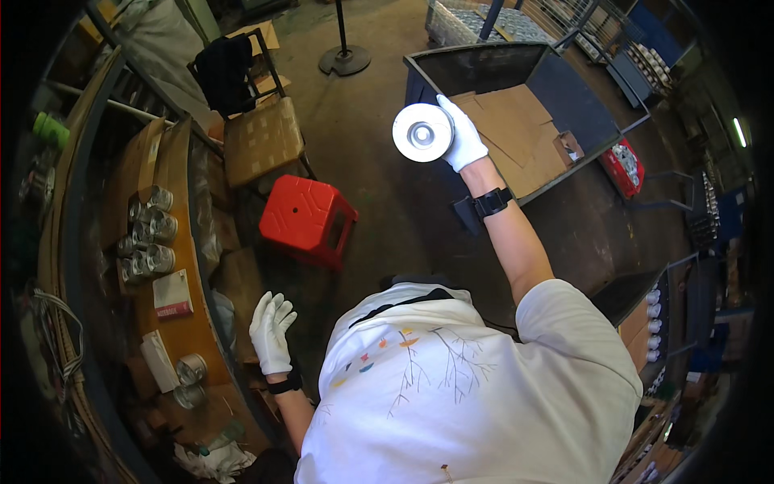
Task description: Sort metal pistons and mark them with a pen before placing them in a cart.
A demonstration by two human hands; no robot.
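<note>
In a white glove, my right hand is raised out ahead, gripping a round metal part by its right side. The part is bright silver-white, with a rim and a raised ringed hub at its centre; glare hides finer detail. My left hand, also gloved in white, hangs low beside the bench with its fingers apart and nothing in it. Several similar-sized silver metal cylinders stand grouped on the wooden bench at the left. Two more metal cylinders sit nearer me.
A dark metal bin with cardboard inside lies beyond my right hand. A red stool and a worn chair stand between bench and bin. A notebook rests on the bench. A red crate sits farther right.
</note>
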